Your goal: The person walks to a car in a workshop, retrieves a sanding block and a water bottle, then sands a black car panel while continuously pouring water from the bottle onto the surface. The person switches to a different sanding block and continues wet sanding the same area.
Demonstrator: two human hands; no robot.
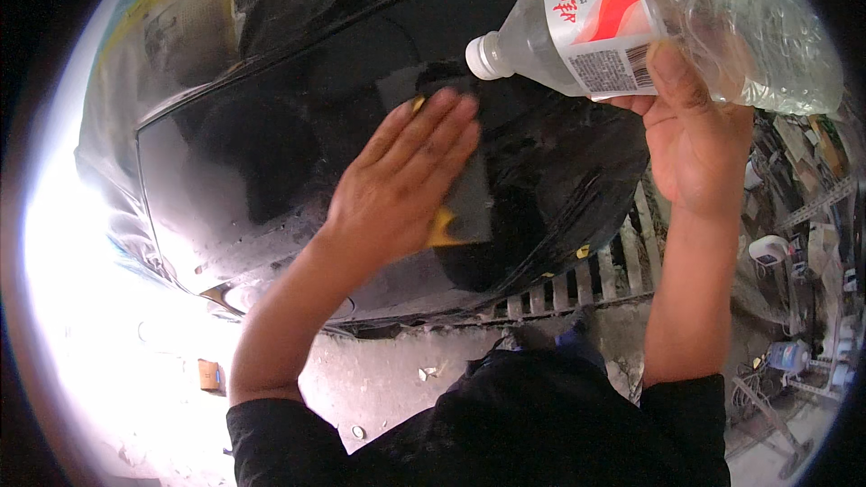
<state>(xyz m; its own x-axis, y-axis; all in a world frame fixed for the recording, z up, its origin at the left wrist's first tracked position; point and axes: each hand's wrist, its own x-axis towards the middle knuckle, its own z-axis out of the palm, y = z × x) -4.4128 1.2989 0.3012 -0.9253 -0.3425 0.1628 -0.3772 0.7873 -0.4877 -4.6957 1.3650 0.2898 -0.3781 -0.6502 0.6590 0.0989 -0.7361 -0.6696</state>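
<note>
My left hand [397, 180] lies flat on the glossy black car panel [271, 144], fingers stretched out side by side. Yellow bits show at its edges, the larger one a yellow corner [446, 229] beside the palm. What lies under the palm is mostly hidden. My right hand [690, 131] grips a clear plastic bottle [749, 27] with a red and white label, its thumb across the front. The bottle is held nearly level over the panel, neck toward the left, and its white cap [488, 56] is above my left fingertips.
Dark sheeting [171, 32] covers the car beyond the panel. A slatted grate [577, 284] runs along the panel's near right edge. Clutter, including a blue-tinted plastic jug [787, 356], stands at the right. A small brown box [209, 374] sits on the floor at the left.
</note>
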